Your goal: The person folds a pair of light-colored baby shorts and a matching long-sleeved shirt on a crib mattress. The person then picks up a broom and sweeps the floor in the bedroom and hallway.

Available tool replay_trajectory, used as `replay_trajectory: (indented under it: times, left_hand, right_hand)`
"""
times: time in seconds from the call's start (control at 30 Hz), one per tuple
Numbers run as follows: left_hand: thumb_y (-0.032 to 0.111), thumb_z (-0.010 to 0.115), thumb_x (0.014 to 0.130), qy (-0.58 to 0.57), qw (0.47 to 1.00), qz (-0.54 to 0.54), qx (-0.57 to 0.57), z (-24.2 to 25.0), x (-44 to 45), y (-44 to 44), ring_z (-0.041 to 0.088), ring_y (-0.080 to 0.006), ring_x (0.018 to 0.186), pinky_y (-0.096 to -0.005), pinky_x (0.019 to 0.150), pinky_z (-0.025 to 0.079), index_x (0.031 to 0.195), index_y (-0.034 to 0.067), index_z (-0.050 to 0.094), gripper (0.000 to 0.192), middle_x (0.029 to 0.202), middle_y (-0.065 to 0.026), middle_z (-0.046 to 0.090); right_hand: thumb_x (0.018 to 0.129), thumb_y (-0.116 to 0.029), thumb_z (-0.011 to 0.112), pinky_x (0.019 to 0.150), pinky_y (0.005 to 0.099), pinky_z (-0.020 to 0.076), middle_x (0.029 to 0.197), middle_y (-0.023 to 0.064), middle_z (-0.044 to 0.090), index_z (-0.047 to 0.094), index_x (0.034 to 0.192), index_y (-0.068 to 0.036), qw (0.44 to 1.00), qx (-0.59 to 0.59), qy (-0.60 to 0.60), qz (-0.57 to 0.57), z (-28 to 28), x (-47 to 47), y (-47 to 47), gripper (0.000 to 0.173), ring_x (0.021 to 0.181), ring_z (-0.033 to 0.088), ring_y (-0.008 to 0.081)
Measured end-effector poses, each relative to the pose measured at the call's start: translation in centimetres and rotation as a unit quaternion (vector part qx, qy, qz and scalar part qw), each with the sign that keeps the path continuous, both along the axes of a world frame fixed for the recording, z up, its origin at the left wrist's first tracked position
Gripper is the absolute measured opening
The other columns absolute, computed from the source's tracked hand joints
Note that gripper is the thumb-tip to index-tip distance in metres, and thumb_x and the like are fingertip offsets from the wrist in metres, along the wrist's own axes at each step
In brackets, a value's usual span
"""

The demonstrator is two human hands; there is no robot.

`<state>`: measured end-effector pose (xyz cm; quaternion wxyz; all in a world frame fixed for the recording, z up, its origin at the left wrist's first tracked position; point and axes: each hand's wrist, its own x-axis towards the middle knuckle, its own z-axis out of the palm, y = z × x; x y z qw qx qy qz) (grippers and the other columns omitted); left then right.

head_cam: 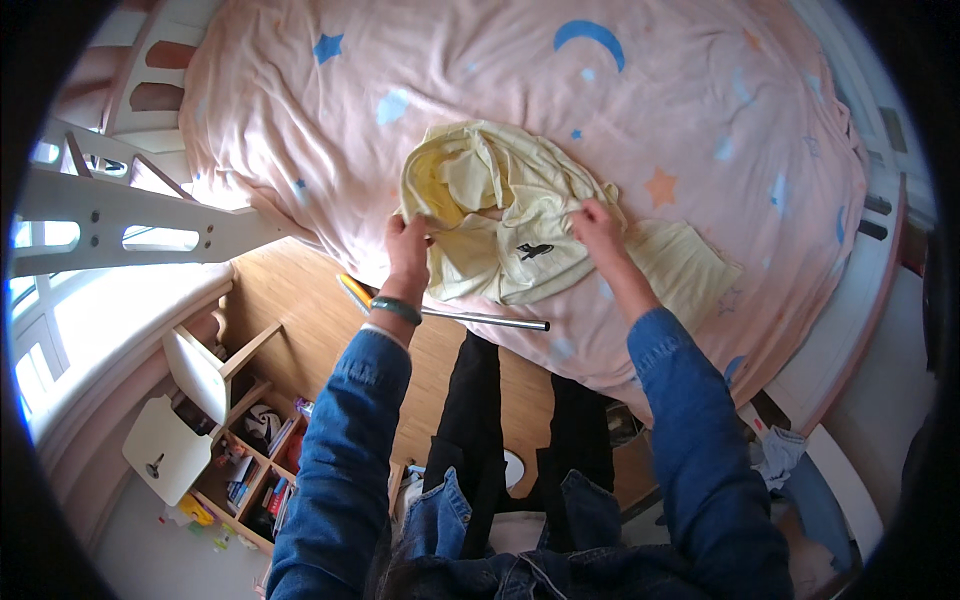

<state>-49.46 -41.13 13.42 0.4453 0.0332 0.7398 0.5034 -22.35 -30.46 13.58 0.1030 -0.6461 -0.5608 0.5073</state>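
Observation:
A pale yellow hooded garment (pixel 525 217) with a small dark animal print lies bunched on a pink blanket (pixel 315 135). My left hand (pixel 409 244) grips its near-left edge, beside what looks like the hood opening. On the opposite side, my right hand (pixel 596 229) pinches the fabric to the right of the print. One sleeve or panel of the cloth spreads out flat beyond my right wrist. The blanket carries blue moons and stars and an orange star. Folds hide the garment's exact layout.
A brush with an orange head (pixel 355 291) and a metal pole (pixel 487 320) extends along the bed's near edge. At left, a white bed ladder (pixel 142 229) juts over the wooden floor. A cubby bookshelf (pixel 251 480) and a white chair (pixel 169 446) stand lower left.

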Motion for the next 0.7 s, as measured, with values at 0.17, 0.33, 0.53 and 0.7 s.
replay_trajectory:
  times: [0.17, 0.33, 0.53, 0.7]
  left_hand:
    - [0.018, 0.058, 0.083, -0.013, 0.99, 0.125, 0.065, 6.9, -3.3, 0.4, 0.053, -0.0148, 0.073, -0.0312, 0.063, 0.047, 0.086, 0.009, 0.05, 0.012, 0.08, -0.004, 0.055]
    - [0.009, 0.053, 0.082, 0.177, 0.933, 0.135, 0.281, 17.1, -7.5, 4.6, 0.048, -0.0079, 0.071, -0.0231, 0.065, 0.041, 0.087, 0.008, 0.051, 0.006, 0.081, 0.0, 0.053]
    - [0.015, 0.049, 0.091, 0.339, 0.86, 0.037, 0.379, 27.9, -7.2, 2.7, 0.048, -0.0104, 0.084, -0.0273, 0.081, 0.04, 0.092, 0.007, 0.043, 0.01, 0.088, -0.0047, 0.05]
    - [0.008, 0.048, 0.091, 0.348, 0.892, 0.041, 0.284, 25.9, -4.1, -5.1, 0.051, -0.0146, 0.098, -0.0292, 0.091, 0.04, 0.105, 0.003, 0.049, 0.015, 0.104, -0.0072, 0.052]
  right_hand:
    - [0.081, -0.014, 0.057, 0.055, 0.0192, 0.0388, 0.072, -0.0007, 0.051, 0.053, 0.081, -0.009, 0.917, 0.015, 0.28, -0.283, 8.4, 3.1, 4.6, 0.007, 0.063, 0.047, 0.006]
    - [0.088, -0.015, 0.053, 0.083, 0.0329, 0.0438, 0.1, 0.0049, 0.053, 0.048, 0.1, -0.006, 0.855, 0.201, 0.418, -0.231, 19.8, 4.4, 10.9, 0.016, 0.092, 0.053, 0.0155]
    - [0.089, -0.009, 0.052, 0.086, 0.0313, 0.0422, 0.1, 0.0059, 0.055, 0.05, 0.103, -0.002, 0.796, 0.406, 0.398, -0.211, 28.0, 6.6, 10.6, 0.016, 0.094, 0.052, 0.0154]
    - [0.088, -0.005, 0.051, 0.088, 0.03, 0.0402, 0.101, 0.0075, 0.053, 0.05, 0.103, -0.001, 0.873, 0.414, 0.174, -0.19, 22.2, 13.5, 2.4, 0.015, 0.095, 0.051, 0.0159]
